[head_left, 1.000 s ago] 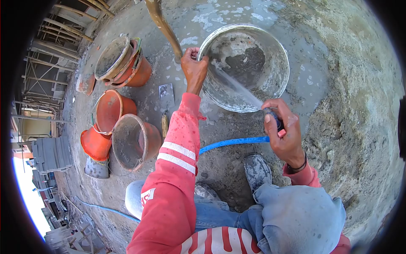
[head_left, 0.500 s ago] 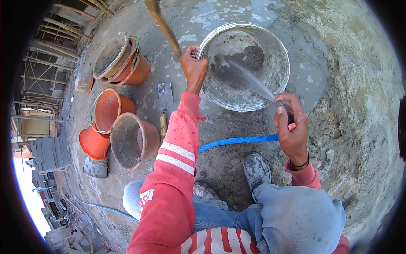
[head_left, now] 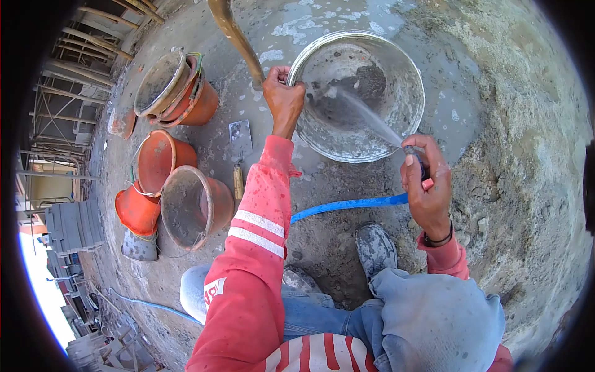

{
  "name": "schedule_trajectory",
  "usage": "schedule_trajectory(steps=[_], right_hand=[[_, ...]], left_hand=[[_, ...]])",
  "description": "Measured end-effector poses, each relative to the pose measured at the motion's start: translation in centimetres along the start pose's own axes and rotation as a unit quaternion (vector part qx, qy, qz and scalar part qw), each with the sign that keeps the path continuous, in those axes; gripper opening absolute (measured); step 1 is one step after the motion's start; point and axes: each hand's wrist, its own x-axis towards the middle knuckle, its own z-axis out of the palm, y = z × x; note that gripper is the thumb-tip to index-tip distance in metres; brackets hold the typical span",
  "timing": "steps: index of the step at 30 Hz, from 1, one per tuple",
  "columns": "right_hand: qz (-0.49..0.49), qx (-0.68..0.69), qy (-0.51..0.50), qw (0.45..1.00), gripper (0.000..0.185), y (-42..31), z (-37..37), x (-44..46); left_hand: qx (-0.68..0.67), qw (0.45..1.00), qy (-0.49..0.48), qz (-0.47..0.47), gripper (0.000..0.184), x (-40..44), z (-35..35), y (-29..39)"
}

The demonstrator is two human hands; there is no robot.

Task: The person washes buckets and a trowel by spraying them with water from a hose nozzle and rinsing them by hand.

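My left hand [head_left: 284,99] is closed on the left rim of a large round bucket [head_left: 403,118], whose inner wall is coated with grey residue. Dark wet material lies at its bottom. In my right hand [head_left: 429,181], at the bucket's lower right edge, is a dark hose nozzle [head_left: 414,158]. A white spray of water runs from it into the bucket. The blue hose [head_left: 347,205] trails left from my right hand and passes behind my left sleeve.
Orange buckets [head_left: 166,162] stand and lie at the left, beside a stack of buckets [head_left: 201,105]. A trowel [head_left: 238,180] lies on the muddy ground. A wooden handle [head_left: 238,40] slants above my left hand. My boots [head_left: 376,251] are below the bucket.
My right hand with the nozzle has shifted right over the past second, and the spray's direction has changed. My left hand keeps its hold on the rim.
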Motion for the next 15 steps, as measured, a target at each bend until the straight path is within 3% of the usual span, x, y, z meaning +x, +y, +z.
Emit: schedule_trajectory(steps=[15], right_hand=[[-0.026,-0.006,-0.039,0.999,0.017,-0.9,0.9,0.2]], left_hand=[[0.003,1.000,0.006,-0.006,0.021,-0.5,0.0,0.7]])
